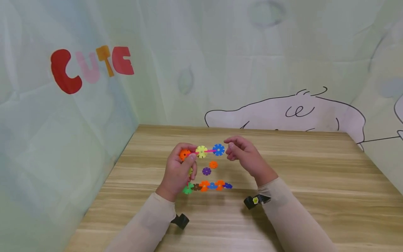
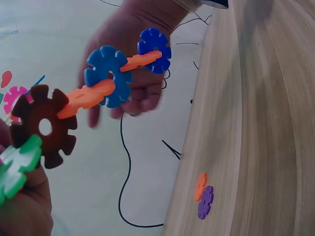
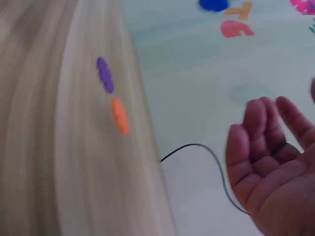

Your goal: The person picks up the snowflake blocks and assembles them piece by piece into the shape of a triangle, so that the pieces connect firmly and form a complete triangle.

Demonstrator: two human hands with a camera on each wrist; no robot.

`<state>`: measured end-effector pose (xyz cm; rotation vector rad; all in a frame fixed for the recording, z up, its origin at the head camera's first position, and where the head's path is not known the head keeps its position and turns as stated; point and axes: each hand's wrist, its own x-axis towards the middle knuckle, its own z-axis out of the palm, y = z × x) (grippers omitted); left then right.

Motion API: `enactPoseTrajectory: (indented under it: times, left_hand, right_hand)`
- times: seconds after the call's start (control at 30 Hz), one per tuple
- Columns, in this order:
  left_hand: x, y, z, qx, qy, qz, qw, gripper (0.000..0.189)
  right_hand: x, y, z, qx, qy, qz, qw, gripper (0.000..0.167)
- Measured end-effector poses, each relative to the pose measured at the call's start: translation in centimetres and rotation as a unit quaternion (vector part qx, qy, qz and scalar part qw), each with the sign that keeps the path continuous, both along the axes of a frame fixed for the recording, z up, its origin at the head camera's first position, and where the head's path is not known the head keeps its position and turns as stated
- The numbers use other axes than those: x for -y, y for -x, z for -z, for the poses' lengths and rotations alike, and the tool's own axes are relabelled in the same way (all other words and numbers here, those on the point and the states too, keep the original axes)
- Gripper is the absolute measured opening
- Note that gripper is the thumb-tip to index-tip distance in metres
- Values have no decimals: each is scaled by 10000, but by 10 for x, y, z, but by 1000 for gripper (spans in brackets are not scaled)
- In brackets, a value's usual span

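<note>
Notched plastic snowflake discs are joined edge to edge into a bent chain, which my left hand [image 1: 176,171] grips near its orange disc [image 1: 184,155]. The upper arm of the chain runs through a yellow disc [image 1: 201,152] to a blue disc [image 1: 218,149]. The lower arm starts at a green disc [image 2: 19,167], passes a brown disc [image 2: 29,125] and a blue disc [image 2: 93,78], and ends in a dark blue disc [image 2: 145,46], with orange discs between. Just right of the upper blue disc, my right hand [image 1: 248,157] hovers with loosely bent fingers, holding nothing visible.
Two loose discs, one orange [image 1: 213,164] and one purple [image 1: 206,171], lie side by side on the wooden table [image 1: 315,196]. Printed cloth walls [image 1: 176,42] stand along its left and back edges.
</note>
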<state>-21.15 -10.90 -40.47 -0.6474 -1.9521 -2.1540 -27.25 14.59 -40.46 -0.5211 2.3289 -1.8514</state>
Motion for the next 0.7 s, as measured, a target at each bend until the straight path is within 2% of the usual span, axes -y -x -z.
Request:
enactPoseTrajectory:
  times: [0.1,0.23,0.43,0.57,0.7]
  left_hand:
    - [-1,0,0,-12,-22,56,10000,21]
    - [-2,0,0,-36,-67,120,9999,21]
    - [-4,0,0,-53,-169,155,9997,21]
    - [-5,1,1,-103,-253,191,9994,21]
    - [-5,1,2,-77,-232,174,9996,20]
  right_hand:
    - [1,9,14,327,-614,-113,9975,28]
    - [4,14,28,407,-1502,-373,9871,25]
    - [11,11,32,464,-2849,-647,9552,37]
    - [15,8,32,368,-3326,-1007,9370,45]
    - [17,7,33,335,-3459,-1126,9309,42]
